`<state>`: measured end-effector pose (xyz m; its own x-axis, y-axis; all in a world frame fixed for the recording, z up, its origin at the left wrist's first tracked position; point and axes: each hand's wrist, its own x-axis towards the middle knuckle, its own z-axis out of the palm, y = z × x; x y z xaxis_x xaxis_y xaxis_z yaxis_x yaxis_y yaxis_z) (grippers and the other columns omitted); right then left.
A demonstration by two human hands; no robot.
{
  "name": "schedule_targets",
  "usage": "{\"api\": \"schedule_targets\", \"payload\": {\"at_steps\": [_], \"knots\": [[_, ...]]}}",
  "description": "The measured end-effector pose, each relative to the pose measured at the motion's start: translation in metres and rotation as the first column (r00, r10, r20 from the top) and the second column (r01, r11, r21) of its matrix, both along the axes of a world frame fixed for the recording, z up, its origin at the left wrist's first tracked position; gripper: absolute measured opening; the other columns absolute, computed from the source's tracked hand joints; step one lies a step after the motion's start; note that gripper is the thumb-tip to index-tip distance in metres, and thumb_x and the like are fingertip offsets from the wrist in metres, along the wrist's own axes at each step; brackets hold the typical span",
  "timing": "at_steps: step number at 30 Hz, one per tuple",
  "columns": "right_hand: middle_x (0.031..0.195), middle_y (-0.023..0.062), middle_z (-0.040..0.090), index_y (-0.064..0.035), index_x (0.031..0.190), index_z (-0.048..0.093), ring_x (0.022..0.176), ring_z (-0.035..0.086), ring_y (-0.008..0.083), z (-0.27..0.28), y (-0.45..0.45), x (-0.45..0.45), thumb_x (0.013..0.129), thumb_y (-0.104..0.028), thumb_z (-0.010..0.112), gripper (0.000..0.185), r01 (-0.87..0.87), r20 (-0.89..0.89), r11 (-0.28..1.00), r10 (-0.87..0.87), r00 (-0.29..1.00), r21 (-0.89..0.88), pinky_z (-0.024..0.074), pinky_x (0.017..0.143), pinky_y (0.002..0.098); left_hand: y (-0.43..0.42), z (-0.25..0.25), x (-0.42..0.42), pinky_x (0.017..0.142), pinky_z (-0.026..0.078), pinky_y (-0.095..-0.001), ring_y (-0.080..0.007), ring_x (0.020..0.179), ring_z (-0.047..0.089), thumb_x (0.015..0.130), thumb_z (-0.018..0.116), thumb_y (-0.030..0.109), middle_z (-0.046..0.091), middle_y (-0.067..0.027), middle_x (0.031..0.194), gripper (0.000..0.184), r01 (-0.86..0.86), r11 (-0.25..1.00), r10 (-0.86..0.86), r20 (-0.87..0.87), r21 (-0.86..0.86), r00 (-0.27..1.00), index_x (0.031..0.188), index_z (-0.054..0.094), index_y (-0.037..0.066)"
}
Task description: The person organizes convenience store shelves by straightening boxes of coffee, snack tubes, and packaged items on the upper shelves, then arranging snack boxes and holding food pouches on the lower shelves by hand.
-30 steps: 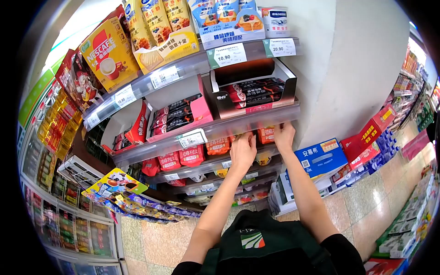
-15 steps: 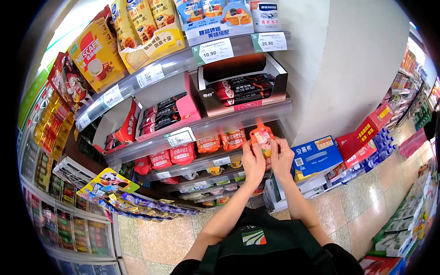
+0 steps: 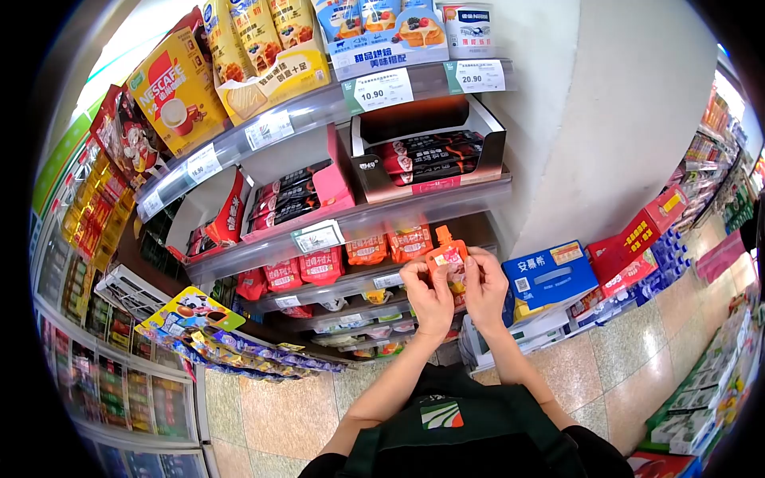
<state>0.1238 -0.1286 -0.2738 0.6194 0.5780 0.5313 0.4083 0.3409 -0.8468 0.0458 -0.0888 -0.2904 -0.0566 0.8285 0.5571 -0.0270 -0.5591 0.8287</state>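
Note:
An orange spouted pouch with a capped top stands upright between my hands, in front of the shelf unit. My left hand grips its left side, thumb on the front. On its right side my right hand is closed too, thumb pressed against the front. Parts of the pouch's lower half are hidden by the thumbs. Just behind it on the shelf are orange packets and red packets.
Open boxes of dark sticks fill the shelf above. To the right, a white pillar rises behind a blue carton. Hanging snack packs jut out at left. Tiled floor shows below.
The pouch has come slightly lower and to the left, and it is now upright with its front turned to me. Both hands stay on it, and the view has shifted a little.

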Motion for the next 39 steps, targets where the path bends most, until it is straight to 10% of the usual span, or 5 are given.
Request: {"api": "schedule_targets", "payload": {"at_steps": [6, 13, 18, 24, 39], "knots": [[0.095, 0.0122, 0.062, 0.0024, 0.087, 0.057, 0.08, 0.058, 0.0139, -0.014, 0.007, 0.003, 0.089, -0.006, 0.055, 0.009, 0.076, 0.009, 0.985, -0.079, 0.997, 0.157, 0.047, 0.071, 0.0262, 0.001, 0.018, -0.005, 0.067, 0.041, -0.0208, -0.0061, 0.071, 0.047, 0.085, 0.062, 0.003, 0.051, 0.0002, 0.08, 0.015, 0.271, 0.932, -0.162, 0.395, -0.239, 0.905, 0.085, 0.046, 0.005], [0.097, 0.0088, 0.062, 0.0033, 0.09, 0.057, 0.081, 0.056, 0.0101, -0.021, 0.011, 0.004, 0.093, -0.009, 0.05, 0.014, -0.126, -0.618, 0.954, 0.274, 0.737, 0.274, 0.046, 0.077, 0.0247, 0.016, 0.018, -0.008, 0.063, 0.04, -0.0209, -0.006, 0.067, 0.046, 0.084, 0.061, 0.002, 0.052, 0.0006, 0.074, 0.014, 0.302, 0.912, -0.196, 0.352, -0.277, 0.915, 0.081, 0.048, 0.005], [0.099, 0.0113, 0.057, 0.0006, 0.087, 0.055, 0.087, 0.053, 0.0159, -0.014, 0.01, 0.009, 0.09, -0.007, 0.054, 0.008, 0.096, -0.028, 0.987, -0.093, 0.995, 0.128, 0.0443, 0.078, 0.0286, 0.024, 0.019, -0.022, 0.059, 0.041, -0.0258, -0.0132, 0.062, 0.049, 0.085, 0.062, 0.011, 0.053, -0.0067, 0.071, 0.017, -0.051, 0.999, 0.047, -0.259, -0.01, 0.965, 0.081, 0.049, 0.002], [0.087, 0.0153, 0.054, 0.0007, 0.084, 0.052, 0.08, 0.054, 0.0288, 0.001, 0.006, 0.003, 0.084, -0.001, 0.057, 0.006, 0.164, 0.295, 0.971, -0.211, 0.932, 0.175, 0.0449, 0.069, 0.0321, 0.01, 0.043, -0.034, 0.056, 0.041, -0.0257, -0.0097, 0.063, 0.048, 0.086, 0.062, 0.016, 0.055, -0.0074, 0.07, 0.019, -0.081, 0.977, 0.01, -0.339, -0.197, 0.941, 0.081, 0.05, 0.001], [0.083, 0.0147, 0.053, 0.0001, 0.084, 0.048, 0.072, 0.052, 0.0264, 0.01, 0.004, 0.003, 0.085, -0.003, 0.057, 0.01, 0.08, 0.41, 0.977, -0.157, 0.899, 0.198, 0.044, 0.065, 0.0313, 0.03, 0.04, -0.049, 0.062, 0.039, -0.0187, -0.0041, 0.067, 0.046, 0.086, 0.064, 0.013, 0.055, 0.0025, 0.076, 0.014, 0.364, 0.814, -0.389, 0.042, -0.452, 0.92, 0.083, 0.055, 0.002]]}}
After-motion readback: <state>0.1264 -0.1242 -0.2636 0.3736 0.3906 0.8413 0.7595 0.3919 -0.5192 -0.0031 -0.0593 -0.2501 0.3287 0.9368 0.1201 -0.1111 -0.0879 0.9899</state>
